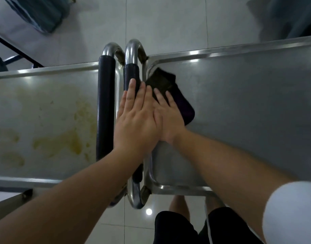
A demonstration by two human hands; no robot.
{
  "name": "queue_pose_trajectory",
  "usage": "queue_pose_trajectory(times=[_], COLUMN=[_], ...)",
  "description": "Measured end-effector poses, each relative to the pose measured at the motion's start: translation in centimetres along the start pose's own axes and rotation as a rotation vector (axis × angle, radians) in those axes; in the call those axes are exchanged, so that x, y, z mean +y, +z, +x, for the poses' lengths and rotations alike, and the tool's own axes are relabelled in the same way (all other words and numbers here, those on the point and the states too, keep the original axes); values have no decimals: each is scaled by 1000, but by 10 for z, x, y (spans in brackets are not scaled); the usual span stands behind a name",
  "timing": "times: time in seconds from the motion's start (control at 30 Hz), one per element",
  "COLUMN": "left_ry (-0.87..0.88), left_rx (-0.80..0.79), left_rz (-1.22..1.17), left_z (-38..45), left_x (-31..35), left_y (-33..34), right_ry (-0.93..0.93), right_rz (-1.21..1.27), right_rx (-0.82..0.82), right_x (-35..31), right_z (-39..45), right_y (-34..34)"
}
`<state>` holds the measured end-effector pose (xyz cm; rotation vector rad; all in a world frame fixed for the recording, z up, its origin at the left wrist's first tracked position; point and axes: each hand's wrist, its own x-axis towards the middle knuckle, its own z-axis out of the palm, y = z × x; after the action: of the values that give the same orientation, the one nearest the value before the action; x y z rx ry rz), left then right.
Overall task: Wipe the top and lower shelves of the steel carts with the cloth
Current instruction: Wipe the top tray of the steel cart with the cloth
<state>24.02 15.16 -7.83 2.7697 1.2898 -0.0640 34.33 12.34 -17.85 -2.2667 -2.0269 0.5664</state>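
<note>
Hands flat and overlapped on a dark folded cloth (170, 95) at the right steel cart's top shelf (248, 111).
Left hand (135, 120) lies across right hand (168, 118), fingers straight; the cloth's long axis slants from the far corner toward the person, beside black padded handles (106, 106). Left cart's shelf (42, 120) shows yellowish stains.

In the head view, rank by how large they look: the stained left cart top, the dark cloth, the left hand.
1. Stained left cart top, clearly largest.
2. Left hand.
3. Dark cloth, though the right hand covers part of it, so its rank against the left hand is unsure.
</note>
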Motion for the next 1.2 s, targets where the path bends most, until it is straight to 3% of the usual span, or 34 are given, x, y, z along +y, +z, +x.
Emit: queue_pose_trajectory(times=[0.1,0.2,0.33,0.6,0.7,0.87,1.0,1.2], left_ry=[-21,-1,22,77,155,278,390,164], left_rx=[6,8,-12,35,36,-60,-223,-360], left_rz=[-24,8,57,88,155,243,490,107], left_z=[1,1,0,0,-1,-1,-2,-13], left_x=[0,0,0,-4,-3,-1,13,111], left_y=[1,2,2,4,4,2,3,15], right_ry=[-42,-109,-69,454,607,603,561,437], right_rz=[129,92,38,-68,-62,-76,-114,-115], right_rx=[81,47,9,94,95,88,95,146], right_x=[-28,-39,-5,144,172,175,177,189], right_z=[-69,-143,-203,-284,-302,-301,-300,-302], right_y=[33,65,73,50,47,47,44,44])
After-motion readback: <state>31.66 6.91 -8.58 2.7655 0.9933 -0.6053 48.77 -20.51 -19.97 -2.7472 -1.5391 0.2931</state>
